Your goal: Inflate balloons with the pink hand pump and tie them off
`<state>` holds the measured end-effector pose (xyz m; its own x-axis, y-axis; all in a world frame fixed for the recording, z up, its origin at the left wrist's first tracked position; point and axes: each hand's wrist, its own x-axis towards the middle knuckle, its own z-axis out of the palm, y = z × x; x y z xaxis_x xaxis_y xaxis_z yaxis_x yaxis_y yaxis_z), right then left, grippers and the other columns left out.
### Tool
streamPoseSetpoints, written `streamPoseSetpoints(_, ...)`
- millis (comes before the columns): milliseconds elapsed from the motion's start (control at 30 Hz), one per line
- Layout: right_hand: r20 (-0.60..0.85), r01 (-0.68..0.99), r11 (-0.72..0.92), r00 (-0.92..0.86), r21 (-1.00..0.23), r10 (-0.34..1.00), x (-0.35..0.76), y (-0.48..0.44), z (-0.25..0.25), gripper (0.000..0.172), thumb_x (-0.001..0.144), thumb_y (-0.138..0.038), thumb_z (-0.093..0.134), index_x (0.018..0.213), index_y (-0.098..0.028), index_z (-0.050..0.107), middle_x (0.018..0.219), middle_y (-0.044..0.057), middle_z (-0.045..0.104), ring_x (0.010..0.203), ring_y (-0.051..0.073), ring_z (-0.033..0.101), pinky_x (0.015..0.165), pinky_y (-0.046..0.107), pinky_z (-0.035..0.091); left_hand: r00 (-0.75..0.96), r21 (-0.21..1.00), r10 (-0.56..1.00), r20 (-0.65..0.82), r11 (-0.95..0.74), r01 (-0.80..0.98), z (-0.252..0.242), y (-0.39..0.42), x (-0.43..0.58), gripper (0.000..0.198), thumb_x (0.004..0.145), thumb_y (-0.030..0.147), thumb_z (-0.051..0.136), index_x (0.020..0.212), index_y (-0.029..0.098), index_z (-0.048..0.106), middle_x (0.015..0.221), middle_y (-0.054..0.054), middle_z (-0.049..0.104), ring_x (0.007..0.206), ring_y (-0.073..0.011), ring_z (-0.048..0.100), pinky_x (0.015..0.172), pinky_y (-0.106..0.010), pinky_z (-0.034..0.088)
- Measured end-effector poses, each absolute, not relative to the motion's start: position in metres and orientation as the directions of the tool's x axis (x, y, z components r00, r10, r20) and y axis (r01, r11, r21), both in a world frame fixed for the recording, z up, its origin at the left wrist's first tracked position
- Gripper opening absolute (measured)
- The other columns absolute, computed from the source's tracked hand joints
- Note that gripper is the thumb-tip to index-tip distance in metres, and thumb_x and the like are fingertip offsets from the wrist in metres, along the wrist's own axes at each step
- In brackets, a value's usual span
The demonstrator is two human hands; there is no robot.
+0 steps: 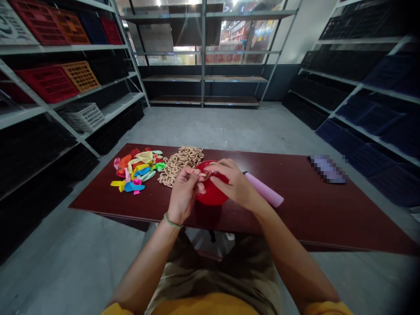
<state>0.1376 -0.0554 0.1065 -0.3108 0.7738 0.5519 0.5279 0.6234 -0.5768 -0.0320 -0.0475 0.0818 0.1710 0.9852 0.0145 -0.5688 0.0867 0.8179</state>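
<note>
My left hand [186, 190], with a green band at the wrist, pinches a small pale tan piece [204, 175] between thumb and forefinger. My right hand [235, 183] reaches in from the other side, its fingers bent and apart, the tips close to that piece. Both hands are over a glossy red round thing [212, 192]; they cover much of it, and I cannot tell if it is a bowl or a balloon. Just beyond my left hand lies a heap of tan curved pieces [183, 162]. Uninflated balloons [139, 168] in many colours are piled farther left.
A lilac cylinder [265, 190] with a dark end lies right of my right hand. A blurred-out purple item [328, 169] is at the right of the dark red table [295, 210]. Shelves with crates [49, 81] stand left and right, a metal rack [203, 78] behind.
</note>
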Motion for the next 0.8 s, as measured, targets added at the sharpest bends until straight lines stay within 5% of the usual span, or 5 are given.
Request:
streamPoseSetpoints(133,0.519,0.623,0.653,-0.421,-0.430,0.744,0.136,-0.051,0.099,0.021,0.093,-0.024,0.055,0.112,-0.023,0.064,0.102,0.006,0.064,0.094,0.021,0.052,0.091,0.039,0.040,0.209,0.804,0.978,0.001,0.123,-0.582,0.080,-0.048,-0.031,0.026,0.079,0.029,0.075,0.081,0.016,0.052,0.069,0.004,0.061,0.043,-0.0027,0.047,0.044,-0.015,0.042)
streamPoseSetpoints(400,0.530,0.654,0.645,-0.412,-0.395,0.741,0.135,-0.047,0.101,0.005,0.084,-0.021,0.059,0.080,-0.021,0.058,0.086,0.004,0.060,0.086,0.020,0.050,0.084,0.037,0.040,0.237,0.783,0.970,-0.058,0.191,-0.592,0.072,-0.047,-0.032,0.026,0.078,0.028,0.076,0.081,0.017,0.053,0.072,0.004,0.062,0.046,-0.0031,0.048,0.044,-0.014,0.042)
streamPoseSetpoints(667,0.522,0.625,0.671,-0.446,-0.399,0.727,0.135,-0.043,0.103,0.011,0.090,-0.019,0.055,0.097,-0.021,0.062,0.095,0.004,0.064,0.089,0.019,0.053,0.088,0.037,0.040,0.257,0.773,0.965,-0.053,0.203,-0.601,0.072,-0.047,-0.034,0.025,0.078,0.028,0.076,0.080,0.016,0.054,0.071,0.004,0.062,0.044,-0.0025,0.046,0.042,-0.014,0.040)
streamPoseSetpoints(800,0.502,0.658,0.640,-0.428,-0.397,0.752,0.131,-0.041,0.101,0.009,0.091,-0.022,0.056,0.087,-0.022,0.064,0.090,0.003,0.065,0.085,0.018,0.053,0.085,0.035,0.042,0.248,0.806,0.969,-0.015,0.158,-0.570,0.072,-0.047,-0.038,0.025,0.080,0.030,0.075,0.081,0.016,0.054,0.072,0.003,0.063,0.043,-0.0032,0.046,0.040,-0.015,0.038)
